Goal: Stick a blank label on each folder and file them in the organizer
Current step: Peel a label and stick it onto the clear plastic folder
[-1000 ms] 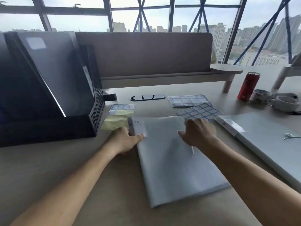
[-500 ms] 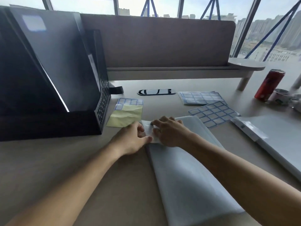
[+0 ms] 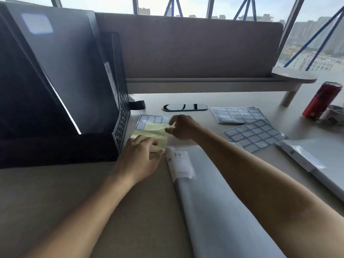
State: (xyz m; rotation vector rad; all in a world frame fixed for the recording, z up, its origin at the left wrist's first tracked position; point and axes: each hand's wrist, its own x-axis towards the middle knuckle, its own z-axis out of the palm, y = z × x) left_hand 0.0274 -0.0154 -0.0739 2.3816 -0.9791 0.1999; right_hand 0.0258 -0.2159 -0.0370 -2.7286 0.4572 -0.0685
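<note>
A pale grey folder point(image 3: 219, 205) is observed lying flat on the bench point(image 3: 55, 202), running from the near edge of the view toward the middle. A clear sleeve with a white insert printed "20" point(image 3: 179, 162) is seen at the folder's far left corner.

The left hand point(image 3: 138, 156) is laid palm down on the near edge of a partly used label sheet point(image 3: 151, 130), its yellow backing exposed and a few blue-bordered labels remaining along the far and left edges. The left grip is noted as released, fingers flat, pressing the sheet to the bench.

The right hand point(image 3: 183, 127) is held just above the right edge of the same sheet, thumb and forefinger drawn close together in a pinch. Whether a label is caught in that grip cannot be told; the fingertips are blurred.

The sheet lies just beside the black perforated organizer point(image 3: 121, 116), which stands at the left of the bench with dark folders point(image 3: 61, 71) leaning inside; one carries a pale label point(image 3: 37, 23) near its upper corner.

Two fuller label sheets point(image 3: 253, 135) point(image 3: 238, 114) are recorded to the right of the hands. A second grey folder point(image 3: 320, 161) lies at the far right. A red drink can point(image 3: 322, 98) stands near the right edge, beside a tape roll point(image 3: 335, 114).
</note>
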